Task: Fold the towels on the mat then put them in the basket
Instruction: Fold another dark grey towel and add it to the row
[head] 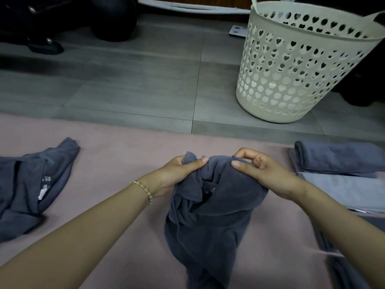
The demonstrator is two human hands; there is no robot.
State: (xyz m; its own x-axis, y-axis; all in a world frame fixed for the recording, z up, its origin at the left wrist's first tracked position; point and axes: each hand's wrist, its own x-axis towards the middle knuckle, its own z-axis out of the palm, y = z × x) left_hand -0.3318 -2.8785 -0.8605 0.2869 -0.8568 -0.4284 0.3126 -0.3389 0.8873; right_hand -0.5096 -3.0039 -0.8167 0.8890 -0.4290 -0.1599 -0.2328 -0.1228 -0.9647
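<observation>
Head view looks down at a dark towel (208,222), bunched up and hanging over the pink mat (125,157). The left hand (177,174) grips one side of its top edge, with the fingers (200,161) curled round the cloth. The right hand (262,170) pinches the edge just beside it, thumb on top.

This looks like the step of finding the corners, with no fold made yet. Next, I think the hands need to slide apart along the edge, pull the towel flat and lay it on the mat.

A loose towel (31,184) lies on the mat to the left, not folded. A stack (337,159) of folded towels sits on the right. Farther off, the white basket (291,76) stands on the grey floor (125,90). I cannot tell if any towel is in it.
</observation>
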